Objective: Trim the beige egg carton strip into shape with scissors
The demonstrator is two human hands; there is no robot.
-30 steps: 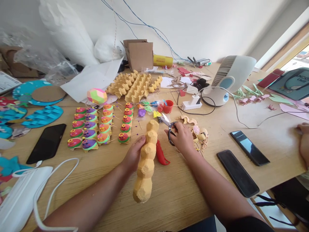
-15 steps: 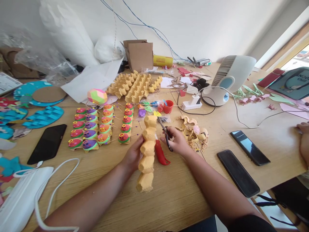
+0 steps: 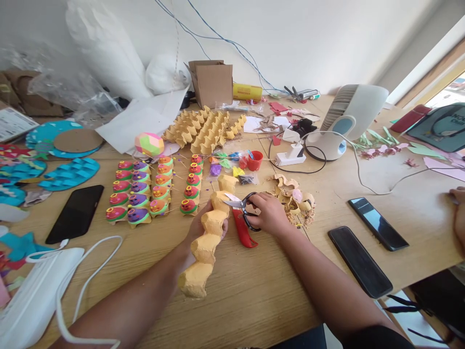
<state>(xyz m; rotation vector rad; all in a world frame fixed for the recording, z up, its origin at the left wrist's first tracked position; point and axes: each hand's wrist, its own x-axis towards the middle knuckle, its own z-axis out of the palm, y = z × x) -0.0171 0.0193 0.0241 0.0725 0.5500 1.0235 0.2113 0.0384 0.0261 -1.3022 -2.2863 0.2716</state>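
A yellow egg-carton strip with several cups slants above the table, gripped by my left hand, whose fingers wrap behind it. My right hand is closed round the black handles of a pair of scissors. Their blades point left and meet the strip's right edge near its second cup from the far end. Beneath them lies a red-handled knife, its pale blade partly hidden. Right of my right hand is a pile of carton scraps.
Decorated carton strips stand at left, near a black phone. Larger egg trays, a red cup and a white fan sit farther back. Two phones lie at right, beside another person's hand.
The carton strip has tilted, its near end swinging left. The scissors have turned from pointing up and away to pointing left, and their blades now reach the strip's edge.
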